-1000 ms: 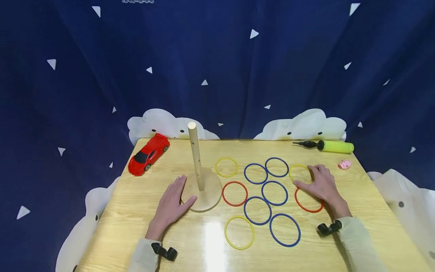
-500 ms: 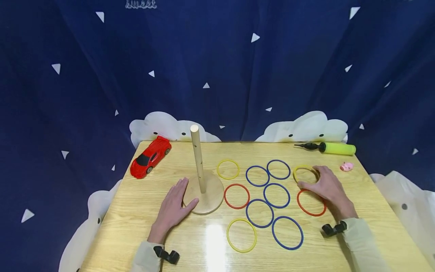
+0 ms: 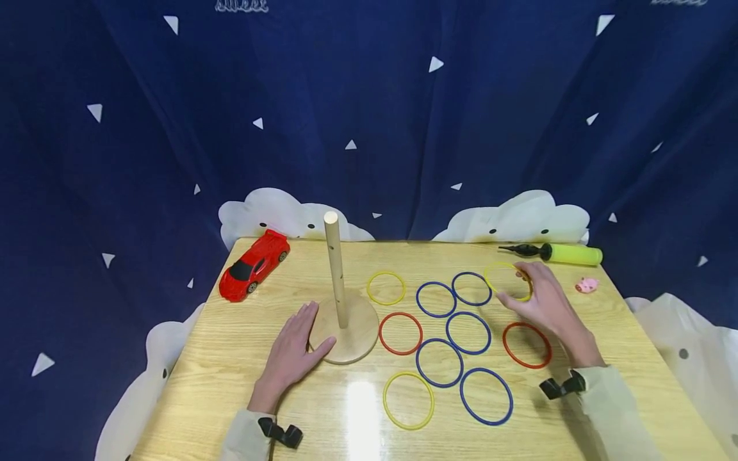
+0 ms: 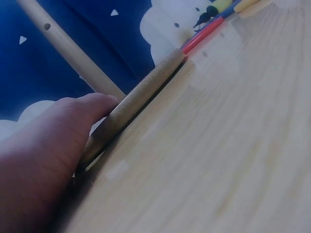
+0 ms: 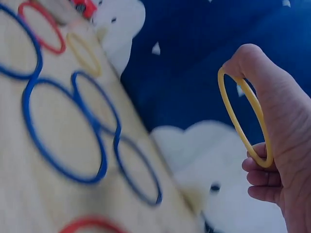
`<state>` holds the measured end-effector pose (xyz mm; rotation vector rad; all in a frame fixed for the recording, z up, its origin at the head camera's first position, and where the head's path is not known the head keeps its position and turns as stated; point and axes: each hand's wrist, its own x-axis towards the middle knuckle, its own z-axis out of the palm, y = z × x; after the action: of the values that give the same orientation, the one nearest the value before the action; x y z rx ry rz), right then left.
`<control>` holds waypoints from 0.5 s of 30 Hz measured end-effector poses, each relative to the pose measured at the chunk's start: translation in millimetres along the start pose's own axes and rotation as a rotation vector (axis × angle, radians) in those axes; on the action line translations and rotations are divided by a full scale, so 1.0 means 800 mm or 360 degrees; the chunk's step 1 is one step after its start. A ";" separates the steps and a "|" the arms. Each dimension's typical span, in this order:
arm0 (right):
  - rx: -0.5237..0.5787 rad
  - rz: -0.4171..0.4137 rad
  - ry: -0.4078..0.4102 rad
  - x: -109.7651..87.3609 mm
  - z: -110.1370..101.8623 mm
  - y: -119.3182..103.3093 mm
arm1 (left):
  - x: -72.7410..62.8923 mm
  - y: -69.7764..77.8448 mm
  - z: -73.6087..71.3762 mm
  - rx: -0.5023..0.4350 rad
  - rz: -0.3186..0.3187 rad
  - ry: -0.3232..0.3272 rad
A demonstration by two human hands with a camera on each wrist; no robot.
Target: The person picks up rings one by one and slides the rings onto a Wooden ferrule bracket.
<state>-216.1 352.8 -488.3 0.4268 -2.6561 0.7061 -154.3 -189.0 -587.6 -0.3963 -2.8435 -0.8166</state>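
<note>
In the head view, my left hand [image 3: 291, 349] rests at the left edge of a round wooden base [image 3: 360, 342], fingers extended. Its thumb [image 4: 99, 104] lies on top of the base in the left wrist view. From the base rises an upright wooden post [image 3: 336, 272]. My right hand [image 3: 548, 304] holds a yellow ring [image 5: 234, 119] off the table, pinched between thumb and fingers at opposite sides of the rim. Below that hand, a red ring [image 3: 521, 364] lies flat. Several blue rings [image 3: 487, 424] lie to its left, with another red ring [image 3: 398, 353] beside the base.
Two more yellow rings lie on the wooden table [image 3: 230, 358], including a front yellow ring [image 3: 407, 428]. A red toy car [image 3: 254, 266] is at the back left. A green hand pump [image 3: 573, 254] and a small pink pig toy [image 3: 587, 285] are at the right.
My right hand has taken the yellow ring and raised it off the table, uncovering more of the red ring beneath. My left hand stays at the base.
</note>
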 end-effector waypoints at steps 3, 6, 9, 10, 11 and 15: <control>0.0033 -0.0111 0.0041 0.018 -0.006 -0.027 | -0.002 0.002 -0.001 0.0000 0.0006 0.0000; 0.0091 -0.0232 0.0089 0.039 -0.014 -0.058 | -0.003 0.003 -0.002 0.0004 0.0003 -0.0014; 0.0198 -0.0336 0.0117 0.063 -0.020 -0.091 | -0.002 0.004 -0.001 0.0011 0.0001 -0.0018; 0.0236 -0.0368 0.0124 0.072 -0.022 -0.103 | -0.001 0.004 -0.001 0.0015 -0.0003 -0.0018; 0.0282 -0.0400 0.0131 0.080 -0.024 -0.114 | 0.000 0.003 -0.001 0.0016 -0.0004 -0.0017; 0.0469 -0.0576 0.0160 0.110 -0.028 -0.159 | 0.001 0.002 -0.001 0.0021 -0.0018 -0.0024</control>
<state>-241.2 241.9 -381.0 0.8981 -2.2959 0.9701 -154.2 -187.7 -586.3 -0.3868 -2.8656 -0.7999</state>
